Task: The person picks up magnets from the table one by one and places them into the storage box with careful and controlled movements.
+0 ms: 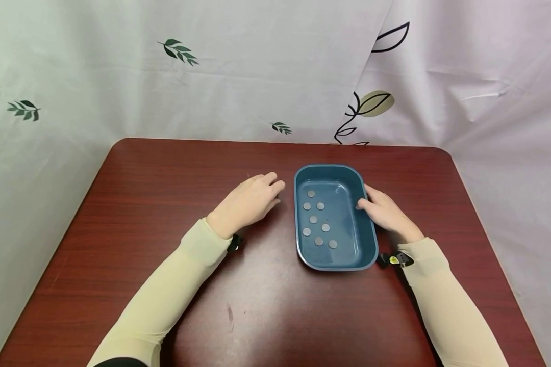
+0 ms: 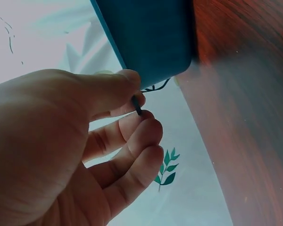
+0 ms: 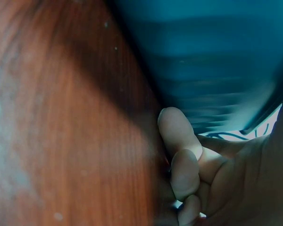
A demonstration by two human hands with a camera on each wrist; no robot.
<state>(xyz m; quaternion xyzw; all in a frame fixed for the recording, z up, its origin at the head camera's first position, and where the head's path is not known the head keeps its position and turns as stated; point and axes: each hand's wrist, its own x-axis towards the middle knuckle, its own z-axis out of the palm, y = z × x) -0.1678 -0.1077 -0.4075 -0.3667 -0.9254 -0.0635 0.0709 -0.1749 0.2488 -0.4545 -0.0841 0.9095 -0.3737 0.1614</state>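
Note:
A blue rectangular tray [image 1: 346,224] sits on the table, right of centre. Several small round silver coins [image 1: 313,219] lie spread over the left half of its floor. My left hand [image 1: 248,203] is over the table to the left of the tray, apart from it. In the left wrist view it pinches a thin coin [image 2: 137,105], seen dark and edge-on, between thumb and fingers. My right hand [image 1: 387,211] grips the tray's right wall, thumb over the rim. The right wrist view shows its curled fingers [image 3: 176,129] low against the tray's outer side.
The dark red wooden table [image 1: 165,204] has rounded far corners. Behind it hangs a white curtain [image 1: 239,76] with a leaf print, also along both sides. Small dark wrist cameras [image 1: 397,260] sit below the hands at the cuffs.

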